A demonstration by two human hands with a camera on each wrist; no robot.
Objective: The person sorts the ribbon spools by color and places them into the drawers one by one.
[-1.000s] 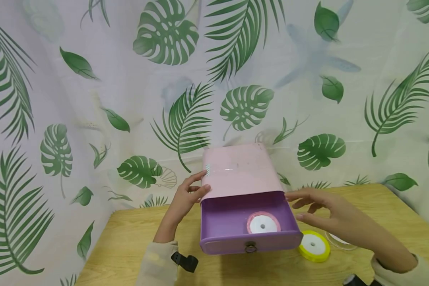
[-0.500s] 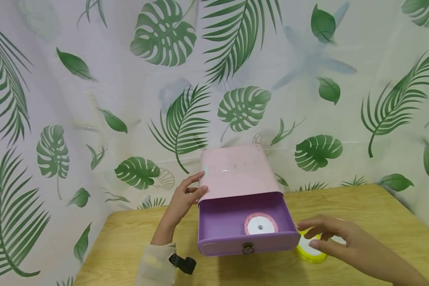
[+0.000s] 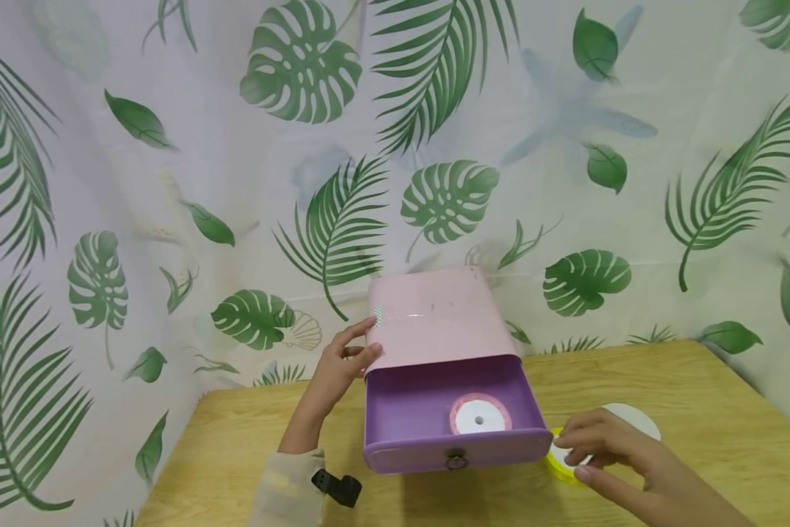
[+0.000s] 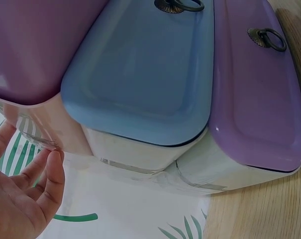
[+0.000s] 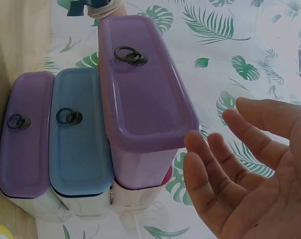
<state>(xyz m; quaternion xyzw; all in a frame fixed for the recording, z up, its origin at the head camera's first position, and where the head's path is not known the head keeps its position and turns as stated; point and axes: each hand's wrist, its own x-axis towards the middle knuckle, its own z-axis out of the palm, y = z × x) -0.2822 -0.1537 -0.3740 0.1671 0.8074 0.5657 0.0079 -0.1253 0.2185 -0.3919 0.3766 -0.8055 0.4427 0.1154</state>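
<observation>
A pink drawer cabinet (image 3: 437, 318) stands on the table with its purple top drawer (image 3: 408, 455) pulled out. Inside that drawer lies a ribbon spool (image 3: 466, 421) with a pink rim and white centre. My left hand (image 3: 334, 369) rests its fingertips on the cabinet's left side; the left wrist view shows these fingers (image 4: 53, 174) touching the pale casing. To the right of the drawer, my right hand (image 3: 621, 455) hovers with loosely bent fingers, holding nothing. Beneath it, a yellow ribbon spool (image 3: 558, 467) is partly hidden. In the right wrist view, the fingertips are close to the drawer's corner.
Behind the right hand lies a white disc-shaped spool (image 3: 637, 419) on the wooden table (image 3: 236, 439). Below the pulled-out drawer are a shut blue drawer (image 4: 145, 69) and a shut purple drawer (image 4: 259, 94), each with a ring handle. A leaf-print cloth (image 3: 447, 117) hangs behind.
My right hand has moved away from the drawer's right side, down and right over the yellow spool. The left hand stays on the cabinet, and the drawer remains pulled out.
</observation>
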